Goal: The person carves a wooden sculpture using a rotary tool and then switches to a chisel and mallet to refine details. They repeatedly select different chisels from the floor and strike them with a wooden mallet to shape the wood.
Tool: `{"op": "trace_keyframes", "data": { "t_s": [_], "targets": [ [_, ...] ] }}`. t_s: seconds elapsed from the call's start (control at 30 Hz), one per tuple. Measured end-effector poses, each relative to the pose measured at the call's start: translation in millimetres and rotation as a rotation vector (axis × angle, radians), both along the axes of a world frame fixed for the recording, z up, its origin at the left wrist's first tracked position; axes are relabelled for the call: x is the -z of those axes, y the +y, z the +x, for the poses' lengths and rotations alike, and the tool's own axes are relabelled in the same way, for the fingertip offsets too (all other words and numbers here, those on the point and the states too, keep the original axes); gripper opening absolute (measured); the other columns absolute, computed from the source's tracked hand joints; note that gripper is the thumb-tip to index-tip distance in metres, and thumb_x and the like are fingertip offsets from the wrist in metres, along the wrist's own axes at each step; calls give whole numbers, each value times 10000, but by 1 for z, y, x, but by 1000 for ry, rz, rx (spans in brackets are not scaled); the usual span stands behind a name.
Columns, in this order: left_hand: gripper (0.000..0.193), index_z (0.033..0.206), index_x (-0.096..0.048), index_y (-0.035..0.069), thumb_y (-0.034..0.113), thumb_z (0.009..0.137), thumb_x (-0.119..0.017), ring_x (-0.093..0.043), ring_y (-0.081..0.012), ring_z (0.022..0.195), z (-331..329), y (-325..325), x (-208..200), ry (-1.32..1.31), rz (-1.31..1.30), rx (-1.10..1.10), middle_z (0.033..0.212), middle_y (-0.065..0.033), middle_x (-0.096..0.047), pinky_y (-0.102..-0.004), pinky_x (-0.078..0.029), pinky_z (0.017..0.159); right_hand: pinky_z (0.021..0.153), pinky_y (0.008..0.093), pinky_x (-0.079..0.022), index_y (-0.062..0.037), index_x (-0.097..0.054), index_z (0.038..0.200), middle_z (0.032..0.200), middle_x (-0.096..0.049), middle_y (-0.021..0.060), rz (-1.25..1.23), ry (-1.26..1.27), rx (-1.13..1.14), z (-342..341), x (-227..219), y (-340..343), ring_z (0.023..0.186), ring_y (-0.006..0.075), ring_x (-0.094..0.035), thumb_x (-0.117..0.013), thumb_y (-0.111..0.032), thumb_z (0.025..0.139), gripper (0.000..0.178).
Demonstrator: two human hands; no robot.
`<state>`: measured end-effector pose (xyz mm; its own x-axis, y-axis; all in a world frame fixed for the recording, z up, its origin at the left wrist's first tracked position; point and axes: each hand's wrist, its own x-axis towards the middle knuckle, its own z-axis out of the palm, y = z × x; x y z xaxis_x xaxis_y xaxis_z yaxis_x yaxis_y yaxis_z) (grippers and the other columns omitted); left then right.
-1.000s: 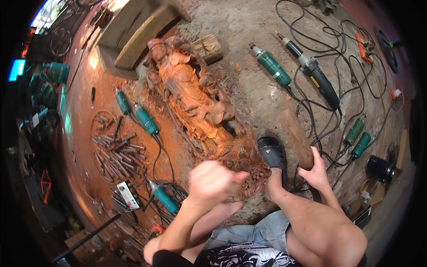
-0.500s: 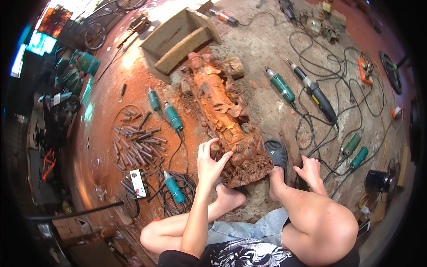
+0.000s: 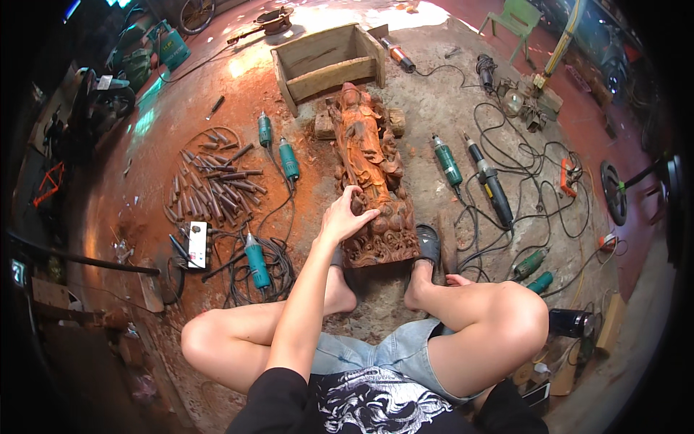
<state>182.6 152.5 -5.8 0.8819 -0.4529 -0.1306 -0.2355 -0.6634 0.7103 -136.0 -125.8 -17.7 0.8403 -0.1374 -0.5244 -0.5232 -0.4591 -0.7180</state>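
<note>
A carved reddish-brown wooden statue [image 3: 367, 148] lies on its back between my feet, its head end propped on a wood block [image 3: 325, 127]. My left hand [image 3: 345, 217] grips its lower left part, fingers curled at the edge and thumb across the carved base. Beyond my right shin, my right hand [image 3: 457, 280] is low beside a thin wooden piece [image 3: 448, 242]. My leg covers most of that hand, so what it touches is hidden.
Wooden box [image 3: 329, 81] beyond the statue. Left: a pile of chisel-like rods [image 3: 217, 184], green rotary tools [image 3: 288, 159] and a white power strip [image 3: 197, 244]. Right: another green rotary tool [image 3: 447, 163], a long black grinder [image 3: 494, 194] and tangled cords [image 3: 538, 184]. A green chair [image 3: 517, 25] stands far right.
The view has turned and shifted, so the statue now appears more upright. My left hand stays on its lower left part. My right hand has gone mostly behind my right leg.
</note>
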Motion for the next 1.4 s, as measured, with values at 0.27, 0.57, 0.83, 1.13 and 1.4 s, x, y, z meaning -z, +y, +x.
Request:
{"op": "trace_keyframes", "data": {
  "t_s": [0.27, 0.57, 0.83, 1.13, 1.4],
  "targets": [
    [780, 1325, -493, 159, 620, 789, -822, -693, -426, 1100, -4, -23, -10, -29, 73, -30, 1148, -233, -725, -511, -542, 918, 960, 379, -557, -18, -686, 1300, 1216, -719, 235, 92, -33, -303, -13, -92, 4, 1086, 305, -710, -741, -165, 940, 393],
    [797, 1347, -481, 169, 604, 780, -836, -685, -410, 1139, -7, -21, -7, -20, 63, -75, 1280, -188, -695, -503, -540, 952, 1002, 383, -528, 20, -666, 1300, 1256, -689, 260, 163, -100, -515, 17, -149, 20, 1142, 329, -679, -726, -130, 945, 390],
    [729, 1217, -467, 143, 582, 775, -845, -676, -397, 1071, -10, -17, -3, 3, 26, -75, 1097, -183, -684, -511, -515, 892, 1039, 386, -503, 54, -649, 1299, 1291, -662, 282, 143, -225, -623, 44, -194, 32, 1192, 351, -652, -712, -98, 949, 387],
    [724, 1199, -492, 136, 545, 746, -880, -689, -377, 995, 3, -6, 5, -8, -42, -86, 1072, -164, -687, -477, -525, 868, 1081, 390, -475, 92, -629, 1298, 1331, -632, 307, 69, -420, -701, 96, -238, 60, 1249, 375, -621, -696, -62, 953, 384],
    [671, 1163, -594, 118, 555, 756, -899, -681, -226, 918, 84, -10, -29, 308, 71, 409, 965, -114, -713, -388, -538, 840, 1119, 393, -449, 126, -612, 1298, 1367, -605, 329, 85, -441, -661, 192, -246, 73, 1299, 396, -594, -682, -31, 957, 381]
  ]
}}
